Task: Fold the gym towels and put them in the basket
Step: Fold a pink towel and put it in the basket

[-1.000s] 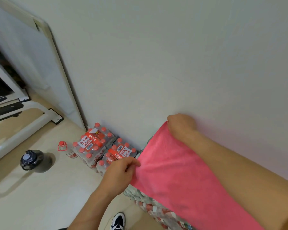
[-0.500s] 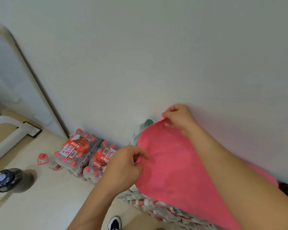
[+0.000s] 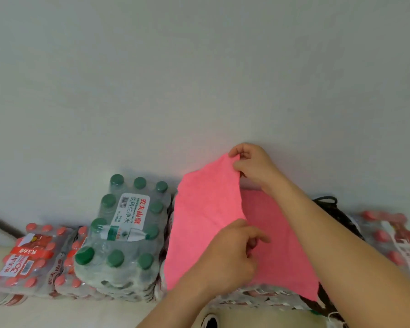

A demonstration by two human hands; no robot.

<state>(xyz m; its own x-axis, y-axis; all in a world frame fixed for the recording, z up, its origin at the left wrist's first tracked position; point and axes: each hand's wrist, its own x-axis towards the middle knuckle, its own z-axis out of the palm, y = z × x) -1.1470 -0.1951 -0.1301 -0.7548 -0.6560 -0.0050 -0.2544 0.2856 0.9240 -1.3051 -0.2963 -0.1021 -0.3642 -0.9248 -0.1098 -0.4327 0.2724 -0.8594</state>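
Green-capped bottle pack [image 3: 121,235] label reads 农夫山泉 饮用纯净水.

Towel [image 3: 206,221] lies on top of stacked bottle packs [image 3: 258,294], against the wall [image 3: 199,79], centre-right. Its left part is lifted as a flap over the rest. Right hand [image 3: 251,164] pinches the flap's far corner by the wall; left hand [image 3: 232,259] holds the flap's near edge, in front. Labelled bottle pack [image 3: 128,233] sits just left of the towel, atop other packs. Lower packs [image 3: 26,259] further left, on the floor [image 3: 57,313]. Another pack [image 3: 395,240] far right, behind the right forearm. Corded bag [image 3: 336,214] between it and the towel. Shoe [image 3: 210,321] at bottom edge, before the stack.
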